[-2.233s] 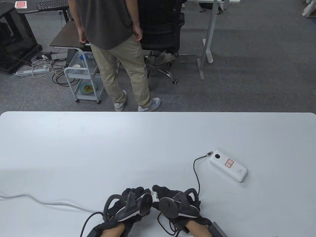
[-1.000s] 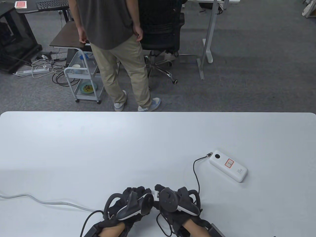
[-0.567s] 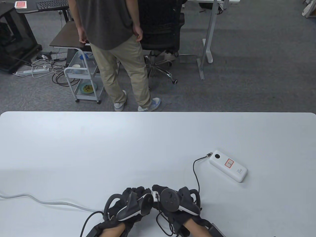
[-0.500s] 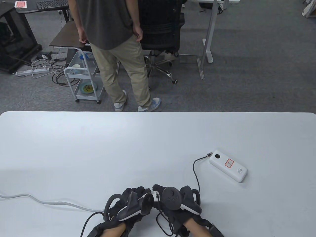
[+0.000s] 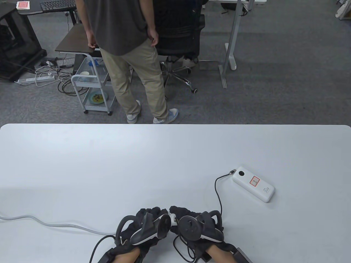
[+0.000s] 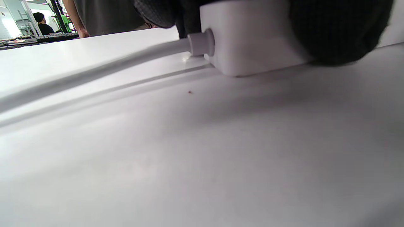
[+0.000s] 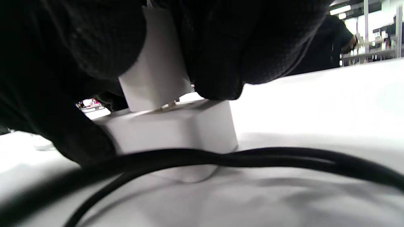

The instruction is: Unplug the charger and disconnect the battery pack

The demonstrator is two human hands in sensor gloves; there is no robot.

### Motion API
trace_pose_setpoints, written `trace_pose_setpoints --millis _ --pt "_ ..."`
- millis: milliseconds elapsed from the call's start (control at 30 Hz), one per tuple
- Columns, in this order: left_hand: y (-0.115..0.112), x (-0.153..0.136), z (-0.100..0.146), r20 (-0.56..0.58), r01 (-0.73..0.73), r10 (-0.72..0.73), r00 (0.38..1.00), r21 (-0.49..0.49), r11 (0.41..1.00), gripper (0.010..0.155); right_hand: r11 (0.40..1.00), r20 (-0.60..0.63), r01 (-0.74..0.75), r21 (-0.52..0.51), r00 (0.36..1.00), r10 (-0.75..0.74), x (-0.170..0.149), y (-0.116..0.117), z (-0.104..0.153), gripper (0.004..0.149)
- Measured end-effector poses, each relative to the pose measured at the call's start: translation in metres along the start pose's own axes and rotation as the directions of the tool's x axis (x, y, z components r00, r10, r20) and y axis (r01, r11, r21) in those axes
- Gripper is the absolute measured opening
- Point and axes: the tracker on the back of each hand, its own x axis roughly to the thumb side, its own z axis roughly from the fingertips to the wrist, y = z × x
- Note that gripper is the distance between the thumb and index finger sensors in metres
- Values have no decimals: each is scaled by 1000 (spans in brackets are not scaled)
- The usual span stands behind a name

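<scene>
So, left hand: you're pressing down on the white plastic power strip block so it can't lift.
Right hand: pinching the small white cube charger, plugged in, ready to pull.
Battery pack: the flat white power bank sits well right, black cable attached.

Table: far half and both far corners open to passage. Near edge, centre: left hand and right hand crowded touching. Grey cord crosses the near-left part. Black cable and battery pack occupy the near-right part.
</scene>
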Motion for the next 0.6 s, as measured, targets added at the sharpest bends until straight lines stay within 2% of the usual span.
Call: trace_pose_setpoints --millis 167,367,433,467,600 --pt "1 -1 -1 -8 -7 7 1000 -2 1000 80 998 18 64 -4 998 -64 -4 0 0 68" --pt "2 -4 -2 -13 -27 27 1000 -9 1000 80 999 1 48 -8 999 -48 -2 0 0 69" --pt "2 -4 -2 -13 -29 28 1000 -12 1000 80 998 50 14 -62 999 -11 3 0 2 69" --pt "2 -4 -2 -13 -28 28 1000 -11 1000 80 995 49 -65 -76 996 69 6 -1 3 69" --pt "2 -5 -3 -11 -34 33 999 -14 999 80 992 67 -110 -62 991 114 9 -3 0 69"
